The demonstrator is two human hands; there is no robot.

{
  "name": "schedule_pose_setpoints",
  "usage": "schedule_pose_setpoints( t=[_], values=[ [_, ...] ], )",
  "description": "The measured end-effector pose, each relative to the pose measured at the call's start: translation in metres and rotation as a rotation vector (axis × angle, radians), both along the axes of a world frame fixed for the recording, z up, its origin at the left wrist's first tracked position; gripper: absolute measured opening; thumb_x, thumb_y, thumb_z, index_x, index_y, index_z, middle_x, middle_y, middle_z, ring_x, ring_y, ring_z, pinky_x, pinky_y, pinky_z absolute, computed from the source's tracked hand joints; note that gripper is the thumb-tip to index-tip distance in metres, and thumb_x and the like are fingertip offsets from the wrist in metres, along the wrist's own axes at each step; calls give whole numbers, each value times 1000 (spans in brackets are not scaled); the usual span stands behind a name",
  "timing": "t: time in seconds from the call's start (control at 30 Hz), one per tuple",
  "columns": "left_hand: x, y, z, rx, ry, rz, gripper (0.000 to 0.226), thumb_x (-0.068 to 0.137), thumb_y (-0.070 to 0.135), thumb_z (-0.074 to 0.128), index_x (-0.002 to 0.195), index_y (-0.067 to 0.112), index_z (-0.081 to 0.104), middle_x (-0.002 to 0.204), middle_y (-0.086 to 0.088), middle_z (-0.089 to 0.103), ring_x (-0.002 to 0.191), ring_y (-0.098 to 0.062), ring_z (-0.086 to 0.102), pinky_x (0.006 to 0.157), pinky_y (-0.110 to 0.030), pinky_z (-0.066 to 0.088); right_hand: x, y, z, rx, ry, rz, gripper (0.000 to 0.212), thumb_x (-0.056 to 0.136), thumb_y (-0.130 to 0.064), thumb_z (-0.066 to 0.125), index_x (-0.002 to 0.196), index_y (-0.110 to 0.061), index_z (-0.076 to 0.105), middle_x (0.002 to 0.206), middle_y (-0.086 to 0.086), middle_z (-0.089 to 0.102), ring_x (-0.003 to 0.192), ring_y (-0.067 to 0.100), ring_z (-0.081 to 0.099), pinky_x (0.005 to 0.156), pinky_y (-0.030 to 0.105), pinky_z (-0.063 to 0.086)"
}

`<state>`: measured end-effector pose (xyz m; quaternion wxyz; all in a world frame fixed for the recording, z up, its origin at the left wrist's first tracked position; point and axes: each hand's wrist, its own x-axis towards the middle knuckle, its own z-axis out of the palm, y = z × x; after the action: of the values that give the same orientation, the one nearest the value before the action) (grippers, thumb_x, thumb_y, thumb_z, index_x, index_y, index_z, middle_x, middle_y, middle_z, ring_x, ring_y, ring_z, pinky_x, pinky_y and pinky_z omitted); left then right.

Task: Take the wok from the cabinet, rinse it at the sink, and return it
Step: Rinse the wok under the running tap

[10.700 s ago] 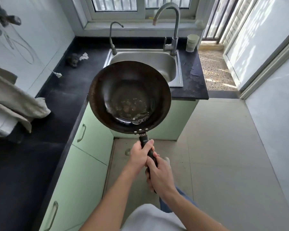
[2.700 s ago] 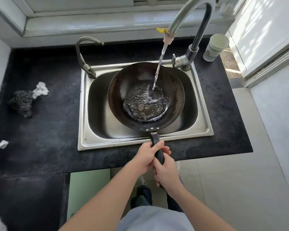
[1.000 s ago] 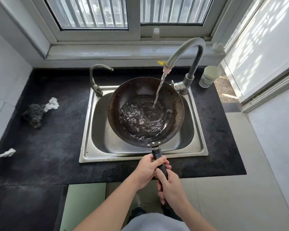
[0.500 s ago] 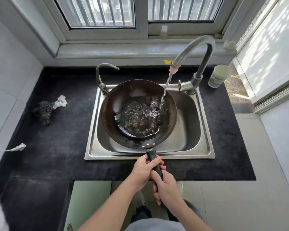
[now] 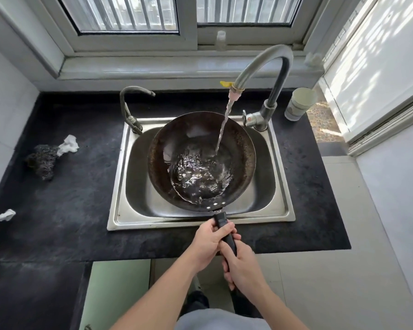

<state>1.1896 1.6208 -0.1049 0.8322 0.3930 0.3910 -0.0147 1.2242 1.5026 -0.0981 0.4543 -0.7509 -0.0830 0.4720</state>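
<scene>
A dark, round wok (image 5: 177, 148) hangs over the steel sink (image 5: 119, 186), its black handle pointing toward me. Both of my hands hold that handle: my left hand (image 5: 209, 241) grips it nearer the bowl, my right hand (image 5: 242, 267) grips it farther back. Water streams from the tall curved faucet (image 5: 270, 67) into the wok and pools, rippling, in its near-right part. The end of the handle is hidden under my right hand.
A second, smaller tap (image 5: 129, 103) stands at the sink's back left. A paper cup (image 5: 299, 103) sits on the black counter (image 5: 57, 210) at the back right. A dark scouring wad (image 5: 42, 160) with white paper lies at the left. Green cabinet doors (image 5: 119, 289) are below.
The wok has shifted to the right in the sink and the pooled water has swung toward its near-right side. Both hands keep the same hold on the handle.
</scene>
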Motion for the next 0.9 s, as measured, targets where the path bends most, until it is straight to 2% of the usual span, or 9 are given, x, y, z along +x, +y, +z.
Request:
schedule_pose_setpoints(
  t=[0.2,0.37,0.6,0.9],
  values=[
    [-5,7,0,7,0,54,13,95,7,61,105,-1,58,85,-9,67,80,-21,72,75,-33,59,1,9,2,0,-4,47,27,103,-28,53,93,-4,59,57,3,56,38,14,46,37,27,41],
    [-19,12,3,43,1,64,15,95,7,61,107,-2,58,87,-10,66,80,-20,71,80,-35,61,-11,16,5,15,-35,68,30,103,-26,53,85,-2,58,55,3,56,37,17,47,35,26,40],
    [-33,11,-1,1,-17,60,14,95,4,60,107,-3,58,86,-12,67,79,-21,72,77,-33,61,-29,13,3,20,-24,30,31,103,-25,53,90,3,59,59,7,57,38,16,48,35,25,42],
    [-12,0,-3,-26,-18,10,8,95,3,59,102,-1,58,85,-12,67,79,-21,72,74,-32,61,-12,-2,2,-15,-75,29,28,102,-28,54,85,-6,59,59,4,58,38,14,49,36,25,42]
  ],
)
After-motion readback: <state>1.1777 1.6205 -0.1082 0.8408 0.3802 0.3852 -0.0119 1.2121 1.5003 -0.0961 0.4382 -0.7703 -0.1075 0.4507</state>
